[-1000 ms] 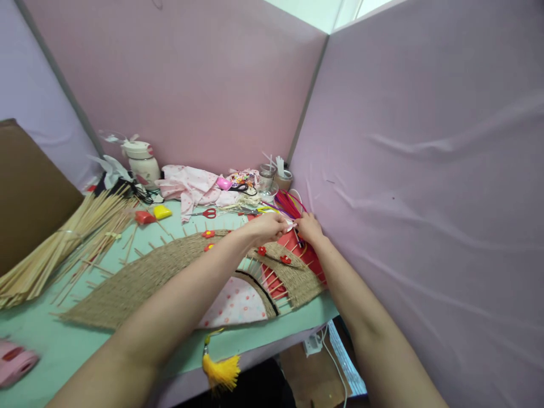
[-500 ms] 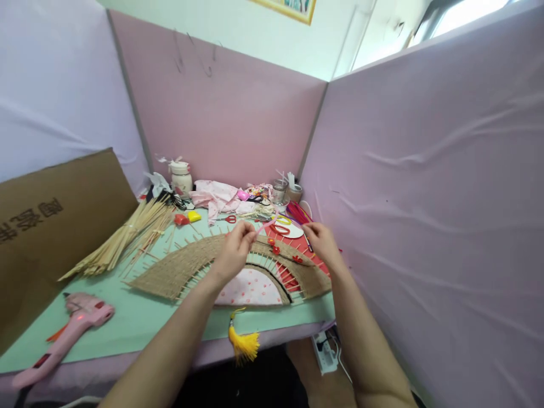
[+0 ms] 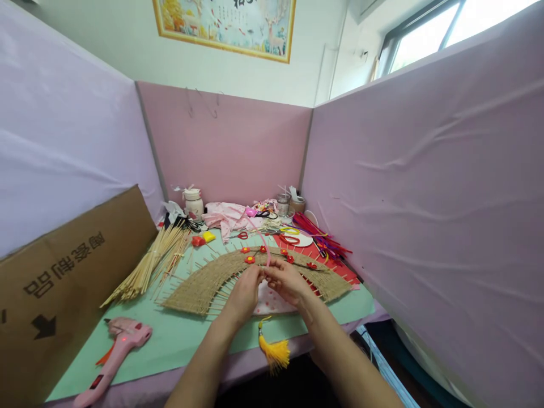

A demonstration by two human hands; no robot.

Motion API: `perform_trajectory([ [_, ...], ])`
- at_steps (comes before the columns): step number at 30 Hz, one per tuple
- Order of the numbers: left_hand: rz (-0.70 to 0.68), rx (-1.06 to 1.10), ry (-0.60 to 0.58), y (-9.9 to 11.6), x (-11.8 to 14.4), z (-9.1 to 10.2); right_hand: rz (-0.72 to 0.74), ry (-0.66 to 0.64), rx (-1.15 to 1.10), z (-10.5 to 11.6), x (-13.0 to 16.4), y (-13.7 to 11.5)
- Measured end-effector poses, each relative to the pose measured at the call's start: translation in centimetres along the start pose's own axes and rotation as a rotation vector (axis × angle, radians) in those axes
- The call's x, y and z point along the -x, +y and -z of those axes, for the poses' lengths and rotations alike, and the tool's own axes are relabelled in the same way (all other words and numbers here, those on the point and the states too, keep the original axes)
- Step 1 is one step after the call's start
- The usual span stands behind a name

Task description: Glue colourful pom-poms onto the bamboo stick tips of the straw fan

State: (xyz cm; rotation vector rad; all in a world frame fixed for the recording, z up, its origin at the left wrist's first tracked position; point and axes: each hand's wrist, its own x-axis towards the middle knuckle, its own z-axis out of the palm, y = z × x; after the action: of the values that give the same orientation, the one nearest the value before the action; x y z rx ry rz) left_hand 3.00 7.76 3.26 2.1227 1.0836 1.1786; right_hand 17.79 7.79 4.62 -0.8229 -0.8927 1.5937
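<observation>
In the head view we see our left hand [image 3: 245,292] and our right hand [image 3: 289,281] close together above the near middle of the green table [image 3: 178,340]. Both hands pinch the lower end of a thin pink pipe cleaner [image 3: 264,247]; the fingers are closed on it, thumb against forefinger, and the stem rises from them in a soft curve toward the back of the table. Just under the hands lies the woven fan [image 3: 204,280], a wide arc of straw cord on bamboo ribs, with small red flowers [image 3: 250,259] along its upper edge and a yellow tassel [image 3: 275,352] hanging over the table edge.

We judge that the step in hand is shaping or twisting the end of the pipe cleaner, before it goes onto the fan as decoration. The next move seems to call for a firm pinch with one hand while the other bends the stem, kept clear of the flowers already placed.

To the left a bundle of bamboo sticks [image 3: 144,269] lies near a cardboard sheet [image 3: 63,277], and a pink glue gun [image 3: 114,351] rests at the near corner. At the back we see red scissors [image 3: 243,234], pink cloth [image 3: 225,214] and more pipe cleaners [image 3: 318,235] by the right wall.
</observation>
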Motion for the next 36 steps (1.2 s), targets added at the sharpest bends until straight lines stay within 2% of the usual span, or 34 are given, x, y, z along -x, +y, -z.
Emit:
perform_trajectory([
  [7, 0.223, 0.445, 0.14, -0.4, 0.3, 0.2, 0.097, 0.08, -0.283, -1.2, -0.6, 2.5],
  [14, 0.267, 0.548, 0.244, -0.4, 0.5, 0.5, 0.064, 0.12, -0.457, -2.3, -0.5, 4.3],
  [17, 0.323, 0.661, 0.24, -0.6, 0.6, 0.3, 0.066, 0.14, -0.515, -2.4, -0.3, 4.1],
  [19, 0.316, 0.663, 0.224, -0.9, 0.6, 0.2, 0.075, 0.15, -0.539, -2.6, -0.1, 4.0],
  [26, 0.166, 0.468, 0.335, -1.3, 0.7, 0.2, 0.098, 0.192, -0.435, -3.2, -0.1, 4.6],
  [31, -0.13, 0.139, 0.444, -1.2, 1.1, -0.1, 0.059, 0.178, -0.406, -3.3, 0.1, 4.2],
  [33, -0.235, 0.069, 0.476, -1.2, 1.3, -0.2, 0.01, 0.141, -0.4, -3.3, 0.3, 3.9],
  [36, -0.316, 0.028, 0.5, -1.3, 1.4, -0.3, -0.06, 0.08, -0.4, -3.2, 0.6, 3.5],
])
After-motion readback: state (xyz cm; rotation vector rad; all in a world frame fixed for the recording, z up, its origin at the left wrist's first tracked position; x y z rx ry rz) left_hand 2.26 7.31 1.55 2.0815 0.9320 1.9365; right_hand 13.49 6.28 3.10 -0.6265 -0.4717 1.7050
